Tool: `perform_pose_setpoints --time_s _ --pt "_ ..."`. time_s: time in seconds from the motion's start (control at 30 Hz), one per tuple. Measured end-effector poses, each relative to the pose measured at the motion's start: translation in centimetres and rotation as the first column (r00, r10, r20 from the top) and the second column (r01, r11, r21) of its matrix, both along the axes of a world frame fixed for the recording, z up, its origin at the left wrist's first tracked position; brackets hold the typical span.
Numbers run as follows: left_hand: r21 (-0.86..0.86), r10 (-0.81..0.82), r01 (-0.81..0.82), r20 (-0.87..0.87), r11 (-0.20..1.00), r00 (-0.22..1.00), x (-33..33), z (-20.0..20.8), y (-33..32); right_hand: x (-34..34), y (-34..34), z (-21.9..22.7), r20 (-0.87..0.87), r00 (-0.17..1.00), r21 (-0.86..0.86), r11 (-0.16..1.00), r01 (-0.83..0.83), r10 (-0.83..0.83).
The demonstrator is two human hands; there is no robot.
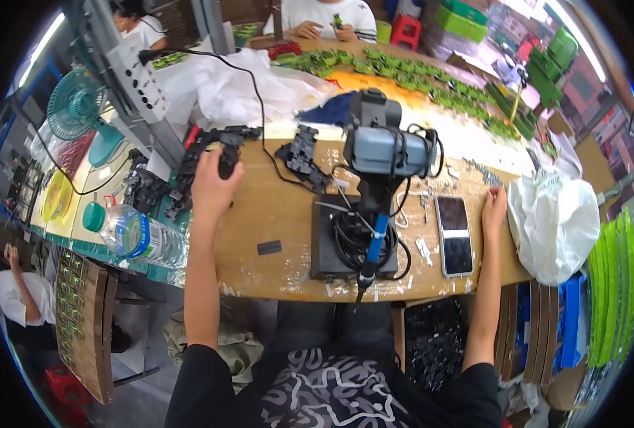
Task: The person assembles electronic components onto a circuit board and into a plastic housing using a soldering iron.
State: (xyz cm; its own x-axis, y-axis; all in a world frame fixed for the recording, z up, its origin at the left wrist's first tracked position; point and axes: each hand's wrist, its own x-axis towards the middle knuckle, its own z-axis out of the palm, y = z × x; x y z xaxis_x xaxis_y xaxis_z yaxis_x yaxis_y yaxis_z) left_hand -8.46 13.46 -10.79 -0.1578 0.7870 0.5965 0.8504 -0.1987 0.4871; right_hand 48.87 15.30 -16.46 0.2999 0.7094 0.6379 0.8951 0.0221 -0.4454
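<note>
At the left of the wooden tabletop, my left hand (216,182) curls round a black plastic part (226,165) at the edge of a heap of similar black parts (188,167). More black parts (304,155) lie right of that heap. On the far right, my right hand (494,208) has its fingers together at a scatter of small grey pieces (482,171); whatever is between its fingertips is too small to make out. Between my hands an electric screwdriver (375,239) with a blue band points down from a stand with a blue-grey box (388,151).
A phone (455,235) lies near my right forearm, with a white bag (554,221) beyond it. A flat dark piece (269,247) rests near the front edge. At left are a water bottle (142,235) and a fan (82,107). A person (324,21) sits opposite, behind green parts.
</note>
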Motion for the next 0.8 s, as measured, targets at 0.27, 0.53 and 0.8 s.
perform_pose_setpoints --time_s 0.27,0.53,0.8 --pt "-0.203 0.056 -0.035 0.098 0.979 0.994 0.3 0.3 -0.3 -1.4 -0.9 1.9 -0.325 0.946 0.031 0.999 0.012 -0.001" --pt "-0.101 0.042 -0.027 0.145 0.995 0.989 0.5 0.1 0.5 -0.1 -0.9 1.2 -0.346 0.936 -0.003 0.997 -0.074 0.069" --pt "-0.117 0.034 -0.019 0.128 0.993 0.991 0.7 -0.4 0.5 0.0 -1.4 1.6 -0.425 0.901 0.021 0.996 -0.091 0.092"
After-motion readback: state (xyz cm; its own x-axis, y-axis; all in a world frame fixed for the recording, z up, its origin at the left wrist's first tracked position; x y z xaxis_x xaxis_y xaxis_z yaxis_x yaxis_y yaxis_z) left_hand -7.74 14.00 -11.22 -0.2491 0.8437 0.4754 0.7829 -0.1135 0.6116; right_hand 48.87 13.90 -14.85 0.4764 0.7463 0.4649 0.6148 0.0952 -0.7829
